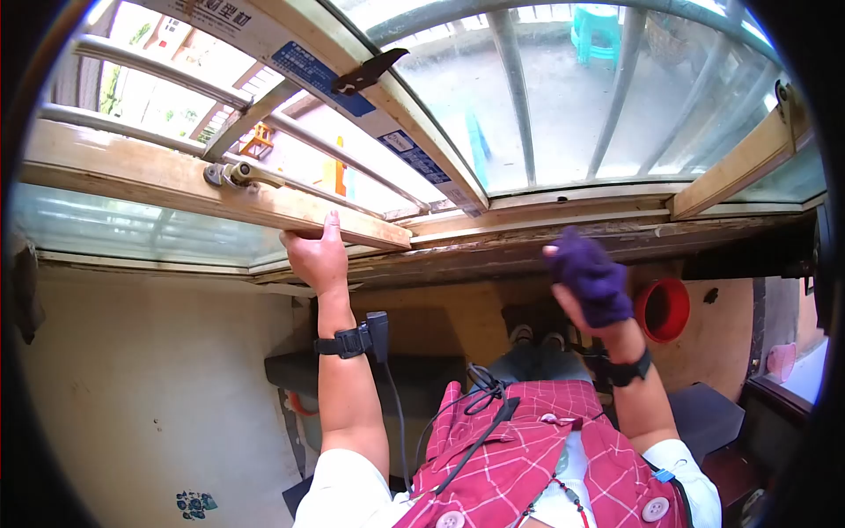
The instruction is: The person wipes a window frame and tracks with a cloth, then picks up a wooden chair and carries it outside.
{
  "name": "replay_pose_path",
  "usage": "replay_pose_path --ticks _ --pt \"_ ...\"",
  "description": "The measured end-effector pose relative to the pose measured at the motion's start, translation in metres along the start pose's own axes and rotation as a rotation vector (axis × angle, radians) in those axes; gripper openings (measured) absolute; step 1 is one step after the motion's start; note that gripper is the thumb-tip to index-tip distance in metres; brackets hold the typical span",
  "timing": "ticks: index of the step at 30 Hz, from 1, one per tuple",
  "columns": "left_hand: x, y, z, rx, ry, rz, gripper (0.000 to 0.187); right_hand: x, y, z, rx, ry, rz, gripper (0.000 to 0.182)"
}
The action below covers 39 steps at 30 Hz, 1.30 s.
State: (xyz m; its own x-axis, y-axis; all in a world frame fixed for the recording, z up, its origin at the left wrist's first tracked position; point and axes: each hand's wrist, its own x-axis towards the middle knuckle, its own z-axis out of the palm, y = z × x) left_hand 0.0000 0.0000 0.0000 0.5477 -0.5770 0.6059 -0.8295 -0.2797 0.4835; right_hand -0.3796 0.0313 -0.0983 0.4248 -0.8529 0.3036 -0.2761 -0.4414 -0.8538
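Note:
My left hand [319,257] grips the lower edge of a wooden window frame [132,167], its thumb up against the wood and its other fingers mostly hidden. A metal window latch [238,176] sits on that frame, above and left of the hand. My right hand [570,308] is closed around a bunched purple cloth [594,275], just below the window sill [528,246] and apart from it. The cloth covers most of its fingers. A second sash [378,97], with printed labels and a dark latch [371,72], slants above between the hands.
Metal bars [510,88] stand outside the glass, with a turquoise stool [596,35] beyond. A red bucket [662,311] is below, to the right of the cloth. A dark bench [378,378] stands against the left wall. A cable [400,422] hangs from my left wrist strap.

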Motion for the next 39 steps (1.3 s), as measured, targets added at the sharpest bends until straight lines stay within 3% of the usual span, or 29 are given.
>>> replay_pose_path --ticks 2,3,5,9,13,15,16,17,20,21,23,27,29,31,33,35,39 --pt "0.015 -0.001 -0.015 0.062 -0.039 0.013 0.055 0.035 -0.021 0.036 -0.149 -0.018 -0.176 0.053" --pt "-0.022 0.013 0.029 -0.066 -0.007 -0.056 0.054 0.051 0.003 0.004 -0.293 -0.061 -0.215 0.053" --pt "-0.011 0.006 0.013 -0.031 -0.031 -0.026 0.053 0.078 0.011 0.063 -0.064 -0.148 -0.162 0.052" --pt "-0.009 -0.001 0.008 -0.044 -0.035 0.031 0.054 0.150 0.022 0.172 0.194 -0.048 -0.260 0.046" --pt "-0.010 -0.003 0.010 -0.016 -0.062 0.083 0.056 0.214 0.028 0.229 0.459 -0.260 0.005 0.038" --pt "-0.011 -0.004 0.011 -0.149 -0.091 0.044 0.059 0.228 0.043 0.258 0.573 -0.247 0.163 0.040" --pt "-0.012 -0.003 0.012 -0.166 -0.093 0.025 0.061 0.239 0.047 0.271 0.467 -0.131 0.041 0.044" --pt "-0.011 -0.007 0.013 -0.163 -0.092 0.019 0.061 0.244 0.060 0.273 0.448 -0.359 0.128 0.046" --pt "-0.015 -0.010 0.016 -0.132 -0.074 0.062 0.061 0.260 0.088 0.291 0.573 -0.718 0.253 0.038" --pt "-0.015 -0.007 0.014 -0.097 -0.063 0.072 0.062 0.253 0.087 0.298 0.326 -0.516 0.195 0.038" --pt "-0.013 -0.008 0.014 -0.062 -0.053 0.090 0.062 0.248 0.063 0.271 0.195 -0.545 0.223 0.036" --pt "-0.012 -0.009 0.014 -0.132 -0.087 0.053 0.062 0.213 0.070 0.261 0.123 -0.282 0.081 0.024" --pt "-0.013 -0.004 0.012 -0.127 -0.080 0.060 0.062 0.202 0.049 0.232 -0.001 -0.340 0.151 0.023" --pt "-0.012 -0.001 0.012 -0.132 -0.106 0.010 0.062 0.190 0.051 0.221 -0.037 -0.333 0.088 0.021" --pt "-0.011 -0.006 0.014 -0.150 -0.091 0.023 0.062 0.175 0.066 0.215 -0.140 -0.208 -0.121 0.022" --pt "-0.013 -0.006 0.013 -0.172 -0.084 0.021 0.063 0.153 0.070 0.200 -0.180 -0.065 -0.132 0.019" --pt "-0.015 -0.002 0.012 -0.095 -0.076 -0.030 0.064 0.172 0.064 0.199 -0.006 -0.202 -0.076 0.017"
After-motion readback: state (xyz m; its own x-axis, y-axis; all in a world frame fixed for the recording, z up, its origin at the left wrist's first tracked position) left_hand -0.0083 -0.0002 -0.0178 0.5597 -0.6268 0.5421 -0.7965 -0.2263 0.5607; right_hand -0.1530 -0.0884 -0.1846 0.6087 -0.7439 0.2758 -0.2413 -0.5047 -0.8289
